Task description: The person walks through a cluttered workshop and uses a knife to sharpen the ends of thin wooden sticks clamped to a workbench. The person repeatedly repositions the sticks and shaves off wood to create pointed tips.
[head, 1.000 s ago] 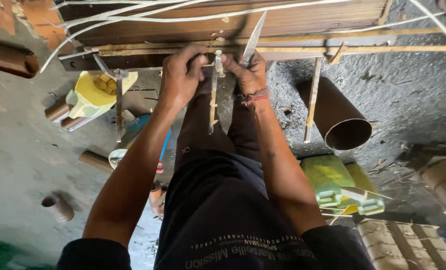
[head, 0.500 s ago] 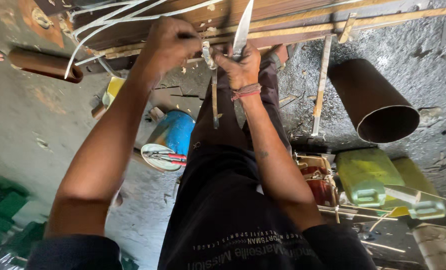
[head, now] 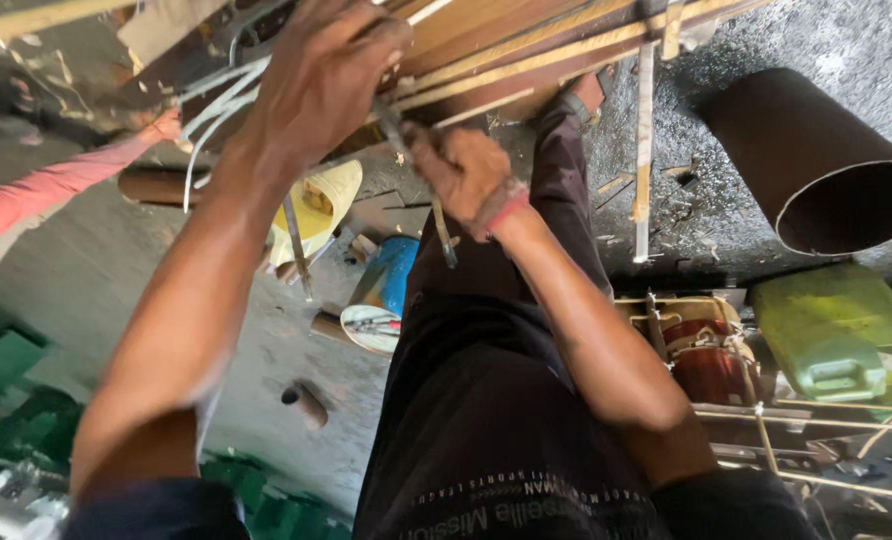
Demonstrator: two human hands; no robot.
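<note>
Both grips clenched: left hand (head: 326, 85) and right hand (head: 466, 175) grasp thin slat (head: 416, 165) beneath crowded wooden frame (head: 526, 60).

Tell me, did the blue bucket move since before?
Cannot tell. The blue bucket sits elsewhere in the picture, but so does the big pipe; the camera moved.

1. You're in a rough craft workshop — bare, stained concrete floor (head: 86, 300) with wood chips scattered over it.
2. Split bamboo strips (head: 526, 60) and wooden slats lie across your workspace, with pale cords (head: 216, 110) strung among them.
3. Large brown cylinders (head: 816, 160) and short tube sections (head: 304, 402) sit about — raw stock, not furniture.
4. A green jerrycan (head: 826, 335) and a blue tin (head: 381, 295) holding tools stand close by.
</note>
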